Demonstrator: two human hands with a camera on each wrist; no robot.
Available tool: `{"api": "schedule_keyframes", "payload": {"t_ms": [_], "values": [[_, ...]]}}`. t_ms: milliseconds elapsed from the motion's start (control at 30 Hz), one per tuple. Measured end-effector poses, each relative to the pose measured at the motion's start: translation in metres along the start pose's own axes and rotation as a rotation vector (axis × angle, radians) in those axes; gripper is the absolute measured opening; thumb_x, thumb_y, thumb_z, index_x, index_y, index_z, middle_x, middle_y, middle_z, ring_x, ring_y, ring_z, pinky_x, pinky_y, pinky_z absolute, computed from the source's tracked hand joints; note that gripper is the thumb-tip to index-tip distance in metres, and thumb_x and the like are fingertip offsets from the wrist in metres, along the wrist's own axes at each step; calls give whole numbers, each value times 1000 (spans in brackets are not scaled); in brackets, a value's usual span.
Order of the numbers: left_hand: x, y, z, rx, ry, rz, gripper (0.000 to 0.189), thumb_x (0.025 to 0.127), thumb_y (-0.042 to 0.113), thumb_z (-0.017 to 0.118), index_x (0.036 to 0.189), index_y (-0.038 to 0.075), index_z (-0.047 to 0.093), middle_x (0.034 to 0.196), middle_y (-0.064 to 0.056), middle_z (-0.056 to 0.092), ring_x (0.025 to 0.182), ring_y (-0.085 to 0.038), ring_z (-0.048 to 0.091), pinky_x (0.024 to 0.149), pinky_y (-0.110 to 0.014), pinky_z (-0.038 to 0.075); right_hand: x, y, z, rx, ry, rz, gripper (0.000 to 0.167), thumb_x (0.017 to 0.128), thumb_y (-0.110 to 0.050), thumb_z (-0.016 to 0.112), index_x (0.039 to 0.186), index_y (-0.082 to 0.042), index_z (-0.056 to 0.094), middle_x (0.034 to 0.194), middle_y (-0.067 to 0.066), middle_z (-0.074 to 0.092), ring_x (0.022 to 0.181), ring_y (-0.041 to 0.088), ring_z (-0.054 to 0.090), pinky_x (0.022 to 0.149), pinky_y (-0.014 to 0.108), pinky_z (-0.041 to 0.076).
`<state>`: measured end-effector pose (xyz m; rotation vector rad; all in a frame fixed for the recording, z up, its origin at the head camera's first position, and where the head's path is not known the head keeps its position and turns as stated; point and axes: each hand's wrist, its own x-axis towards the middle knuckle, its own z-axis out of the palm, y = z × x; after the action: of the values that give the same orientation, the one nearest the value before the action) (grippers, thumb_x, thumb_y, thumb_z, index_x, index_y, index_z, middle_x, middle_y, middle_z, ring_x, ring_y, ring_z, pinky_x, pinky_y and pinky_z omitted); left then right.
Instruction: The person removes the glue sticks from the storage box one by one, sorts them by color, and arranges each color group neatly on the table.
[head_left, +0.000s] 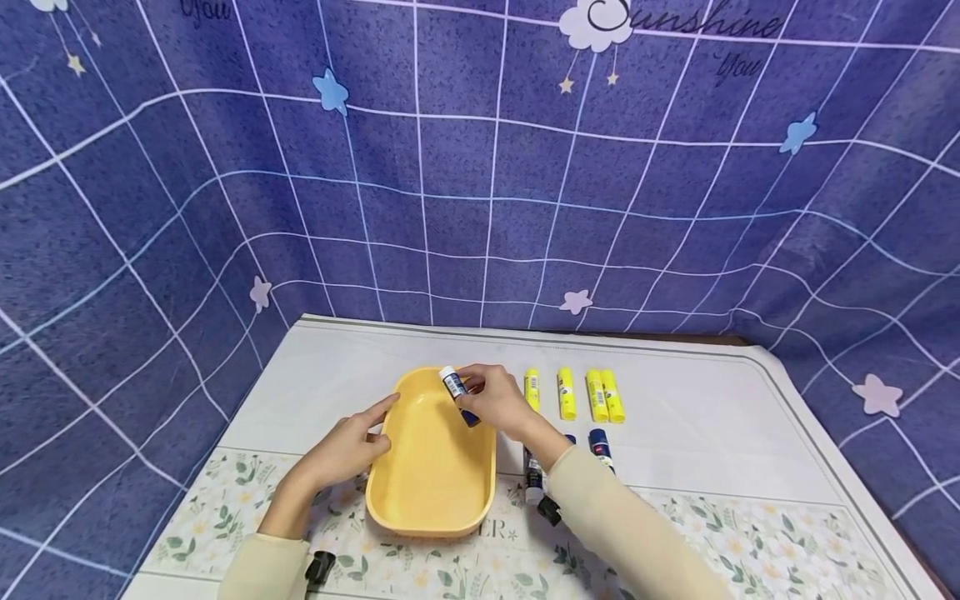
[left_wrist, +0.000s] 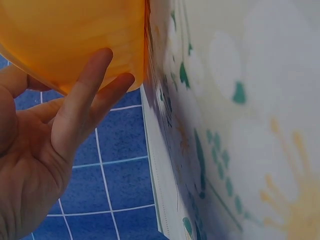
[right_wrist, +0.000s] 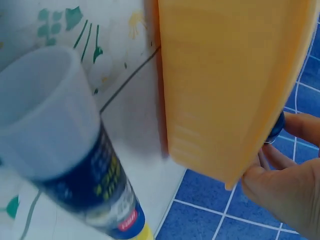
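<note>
A blue glue stick with a white end is pinched in my right hand, slanting over the far right part of a yellow plastic tray. In the right wrist view only a bit of that glue stick shows past the tray's rim, beside the thumb. My left hand holds the tray's left rim. Two of its fingers lie against the outer wall in the left wrist view. The tray's visible floor is bare.
Several yellow glue sticks lie in a row right of the tray. Nearer, more blue glue sticks lie partly behind the right forearm; one looms close in the right wrist view. A flowered runner crosses the white table; blue cloth hangs behind.
</note>
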<state>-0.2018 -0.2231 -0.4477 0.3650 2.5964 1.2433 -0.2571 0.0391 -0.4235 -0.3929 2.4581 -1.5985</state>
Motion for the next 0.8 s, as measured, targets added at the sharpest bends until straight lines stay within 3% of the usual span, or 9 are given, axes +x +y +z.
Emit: {"api": "schedule_keyframes", "payload": {"t_ms": [167, 367, 800], "values": [[0, 0, 0, -2, -7, 5, 74, 97, 4, 52, 165, 9, 24, 153, -33, 47, 49, -19, 54, 50, -35, 54, -4, -1, -11, 44, 29, 4, 41, 90, 1, 71, 131, -5, 70, 111, 17, 73, 95, 21, 67, 74, 30, 63], [0, -2, -1, -17, -13, 1, 75, 97, 4, 52, 166, 11, 23, 154, -34, 46, 51, -27, 57, 52, -39, 56, -6, 0, -26, 155, 43, 14, 41, 91, 4, 67, 132, 0, 68, 109, 21, 70, 88, 19, 68, 72, 31, 63], [0, -1, -2, -39, -21, -4, 75, 98, 5, 52, 166, 15, 22, 156, -32, 44, 52, -26, 58, 52, -40, 56, -27, -1, -61, 239, 152, 74, 43, 89, 4, 69, 132, 1, 67, 105, 12, 64, 93, 15, 61, 79, 22, 56]]}}
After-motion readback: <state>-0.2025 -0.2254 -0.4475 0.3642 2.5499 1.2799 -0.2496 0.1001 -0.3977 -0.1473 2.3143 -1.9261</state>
